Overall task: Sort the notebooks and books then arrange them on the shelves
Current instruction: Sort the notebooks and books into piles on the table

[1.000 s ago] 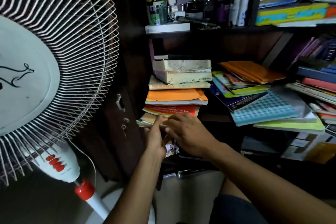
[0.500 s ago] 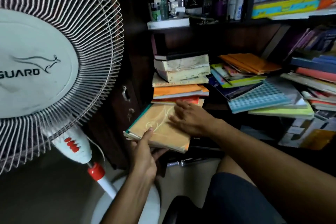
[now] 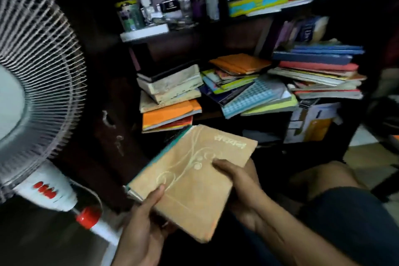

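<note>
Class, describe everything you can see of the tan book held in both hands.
The tan book has a matte tan cover with a pale swirling vine design, blurred pale lettering near its far corner and a teal edge along its left side. It is closed and tilted, clear of the shelves. The left hand grips its near-left corner, thumb on top; the right hand grips its right edge.

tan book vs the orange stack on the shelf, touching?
Apart. In the head view both hands, left hand and right hand, hold the tan book in front of the shelf; a dark gap separates its far edge from the orange stack.

head-worn view, angled down, near shelves [image 3: 194,34]
</note>
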The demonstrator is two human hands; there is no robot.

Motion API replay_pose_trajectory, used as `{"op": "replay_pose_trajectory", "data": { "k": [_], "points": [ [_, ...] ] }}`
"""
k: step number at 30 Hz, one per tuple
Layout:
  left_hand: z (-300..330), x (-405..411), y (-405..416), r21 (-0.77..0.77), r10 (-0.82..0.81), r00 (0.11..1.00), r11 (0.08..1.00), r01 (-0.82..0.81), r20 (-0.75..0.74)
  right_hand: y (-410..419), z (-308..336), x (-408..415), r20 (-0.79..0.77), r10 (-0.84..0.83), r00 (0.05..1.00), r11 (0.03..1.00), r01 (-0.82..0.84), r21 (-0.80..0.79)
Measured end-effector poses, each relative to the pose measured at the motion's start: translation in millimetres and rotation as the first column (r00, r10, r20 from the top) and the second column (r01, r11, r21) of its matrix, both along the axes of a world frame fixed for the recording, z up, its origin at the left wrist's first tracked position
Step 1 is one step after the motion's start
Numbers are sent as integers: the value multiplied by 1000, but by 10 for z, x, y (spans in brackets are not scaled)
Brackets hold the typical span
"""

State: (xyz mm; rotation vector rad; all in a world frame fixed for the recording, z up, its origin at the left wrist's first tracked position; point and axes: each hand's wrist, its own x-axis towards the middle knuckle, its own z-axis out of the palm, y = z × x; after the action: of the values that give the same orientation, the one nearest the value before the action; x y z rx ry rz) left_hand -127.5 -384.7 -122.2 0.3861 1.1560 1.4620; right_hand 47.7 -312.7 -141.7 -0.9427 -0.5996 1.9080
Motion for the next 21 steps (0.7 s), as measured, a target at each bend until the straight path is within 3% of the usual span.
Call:
{"op": "replay_pose_trajectory", "data": {
  "k": [2, 4, 5, 7, 8, 10, 12, 15, 21],
  "points": [
    [2, 275, 96, 75, -130, 990, 988, 133, -52, -24, 78, 323, -103, -97, 990, 995, 98, 7],
    [-31, 585, 300, 148, -308, 951, 939, 310, -41, -23, 128, 805, -100, -138, 985, 990, 140, 18],
    [-16, 695, 404, 256, -444, 895, 871, 419, 48, -19, 153, 1063, -86, -154, 984, 987, 156, 29],
    [-70, 890, 702, 474, -693, 697, 683, 556, 181, -13, 191, 1620, -40, -188, 981, 980, 190, 56],
    [-110, 1001, 840, 488, -779, 585, 609, 625, 223, -24, 233, 1907, -12, -208, 978, 975, 208, 83],
    [-85, 1273, 1134, 338, -869, 476, 492, 803, 133, -40, 288, 2326, 68, -245, 967, 962, 234, 140],
    [3, 1704, 1263, 106, -865, 500, 495, 863, -35, -70, 261, 2681, 152, -289, 945, 949, 261, 178],
    [-91, 2256, 1266, -16, -792, 577, 591, 806, -199, -138, 219, 2916, 255, -361, 897, 928, 320, 190],
    [-432, 2444, 1279, -12, -794, 603, 605, 796, -71, -281, 134, 2960, 389, -426, 817, 901, 343, 267]
  ]
}}
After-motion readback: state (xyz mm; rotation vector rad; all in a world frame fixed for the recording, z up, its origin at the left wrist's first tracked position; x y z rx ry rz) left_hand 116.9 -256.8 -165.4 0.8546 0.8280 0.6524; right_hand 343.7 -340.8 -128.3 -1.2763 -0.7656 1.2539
